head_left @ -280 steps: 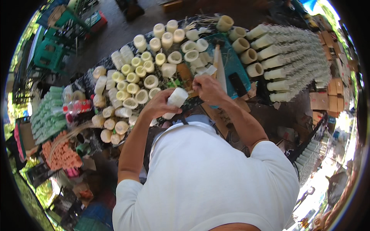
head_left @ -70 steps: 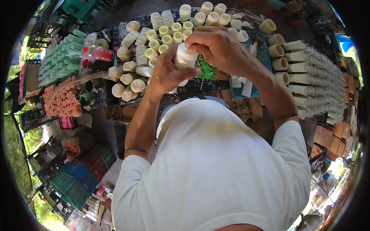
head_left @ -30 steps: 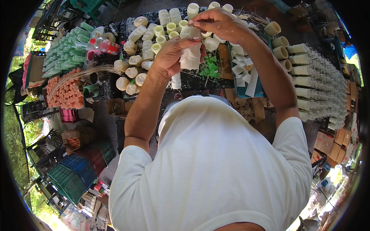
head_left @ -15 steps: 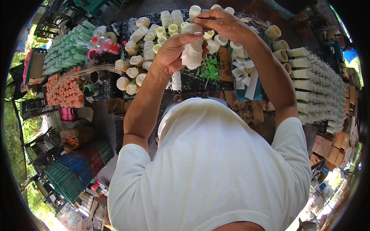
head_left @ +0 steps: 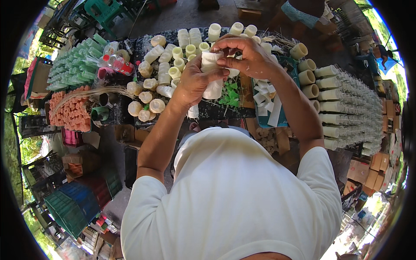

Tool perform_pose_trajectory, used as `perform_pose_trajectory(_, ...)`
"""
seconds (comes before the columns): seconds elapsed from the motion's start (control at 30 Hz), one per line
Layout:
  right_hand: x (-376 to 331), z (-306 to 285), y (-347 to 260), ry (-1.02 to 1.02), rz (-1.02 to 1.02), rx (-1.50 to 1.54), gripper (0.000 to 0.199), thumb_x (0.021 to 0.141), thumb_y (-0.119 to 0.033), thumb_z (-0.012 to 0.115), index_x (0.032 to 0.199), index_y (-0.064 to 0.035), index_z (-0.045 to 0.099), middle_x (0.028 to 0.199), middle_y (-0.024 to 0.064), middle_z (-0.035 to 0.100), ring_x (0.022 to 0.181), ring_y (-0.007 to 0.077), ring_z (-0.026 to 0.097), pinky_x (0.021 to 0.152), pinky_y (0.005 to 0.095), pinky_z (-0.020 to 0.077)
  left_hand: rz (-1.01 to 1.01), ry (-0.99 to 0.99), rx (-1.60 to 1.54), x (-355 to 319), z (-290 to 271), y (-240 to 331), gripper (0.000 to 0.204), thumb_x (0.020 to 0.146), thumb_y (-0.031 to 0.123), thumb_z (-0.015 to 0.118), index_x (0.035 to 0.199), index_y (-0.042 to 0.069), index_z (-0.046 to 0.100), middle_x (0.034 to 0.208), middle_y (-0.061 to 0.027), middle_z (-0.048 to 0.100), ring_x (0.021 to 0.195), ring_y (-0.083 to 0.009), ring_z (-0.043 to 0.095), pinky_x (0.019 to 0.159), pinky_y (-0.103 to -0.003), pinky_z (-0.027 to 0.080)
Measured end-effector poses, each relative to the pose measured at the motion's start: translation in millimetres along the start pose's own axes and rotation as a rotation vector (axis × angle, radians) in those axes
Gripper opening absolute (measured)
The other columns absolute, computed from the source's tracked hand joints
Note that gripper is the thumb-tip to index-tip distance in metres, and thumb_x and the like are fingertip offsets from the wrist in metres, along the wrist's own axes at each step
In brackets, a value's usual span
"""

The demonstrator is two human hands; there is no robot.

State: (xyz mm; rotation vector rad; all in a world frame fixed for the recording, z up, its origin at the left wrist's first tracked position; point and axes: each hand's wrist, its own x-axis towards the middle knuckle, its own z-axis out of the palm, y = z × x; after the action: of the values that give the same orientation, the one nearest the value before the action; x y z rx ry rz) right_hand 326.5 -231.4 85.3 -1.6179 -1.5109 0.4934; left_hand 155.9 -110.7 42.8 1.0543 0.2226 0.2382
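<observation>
My left hand (head_left: 191, 84) is closed around the side of a white cylinder (head_left: 212, 90), holding it upright over the work table. The fingers and thumb of my right hand (head_left: 251, 56) are bent around its upper end. The cylinder's surface looks smooth and wrapped, and my fingers hide part of it. Pale yellow, cup-like hollow tubes (head_left: 214, 32) and ribbed white cylinders (head_left: 164, 73) stand or lie behind it and to the left. Beside my left forearm are several knobbly cream lumps (head_left: 157, 105). Green leaf-shaped pieces (head_left: 229, 94) lie just right of the held cylinder.
A blue tray (head_left: 262, 122) holds white strips. Rows of pale tubes (head_left: 329, 95) fill the right side. Stacked green pieces (head_left: 71, 63), orange pieces (head_left: 69, 110) and a red-labelled bottle (head_left: 119, 65) are at left. Plastic crates (head_left: 71, 203) stand lower left.
Both hands and the cylinder now appear lower in the picture, as does the table. My right hand's fingers have curled more around the cylinder's top. A person's clothed lower body shows at the far edge.
</observation>
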Motion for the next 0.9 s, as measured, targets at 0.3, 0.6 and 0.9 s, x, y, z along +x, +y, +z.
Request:
perform_pose_trajectory(0.3, -28, -10, -35, 0.131, 0.035, 0.151, 0.034, 0.090, -0.009, 0.081, 0.122, -0.0022, 0.070, 0.120, 0.0058, 0.069, 0.102, 0.0134, 0.063, 0.094, 0.0308, 0.0519, 0.690, 0.154, 0.995, -16, 13, 20, 0.060, 0.075, 0.013, 0.087, 0.127, 0.002, 0.059, 0.107, -0.0187, 0.072, 0.093, -0.0331, 0.073, 0.081, -0.041, 0.059)
perform_pose_trajectory(0.6, -51, 4, -70, 0.295, -0.089, -0.207, 0.012, 0.084, -0.008, 0.074, 0.094, -0.0010, 0.073, 0.095, 0.0116, 0.073, 0.082, 0.0306, 0.068, 0.083, 0.0416, 0.0511, 0.848, 0.091, 1.377, -19, 13, 22, 0.071, 0.067, 0.008, 0.086, 0.132, 0.005, 0.058, 0.110, -0.0164, 0.069, 0.099, -0.0361, 0.070, 0.086, -0.046, 0.058)
perform_pose_trajectory(0.9, -62, 11, -68, 0.269, -0.101, -0.463, 0.010, 0.079, -0.002, 0.077, 0.088, -0.0035, 0.071, 0.090, 0.0071, 0.071, 0.083, 0.0266, 0.068, 0.081, 0.0397, 0.0513, 0.853, 0.026, 1.545, -18, 17, 24, 0.070, 0.068, 0.010, 0.087, 0.132, 0.005, 0.060, 0.112, -0.0157, 0.069, 0.100, -0.0359, 0.070, 0.088, -0.047, 0.057)
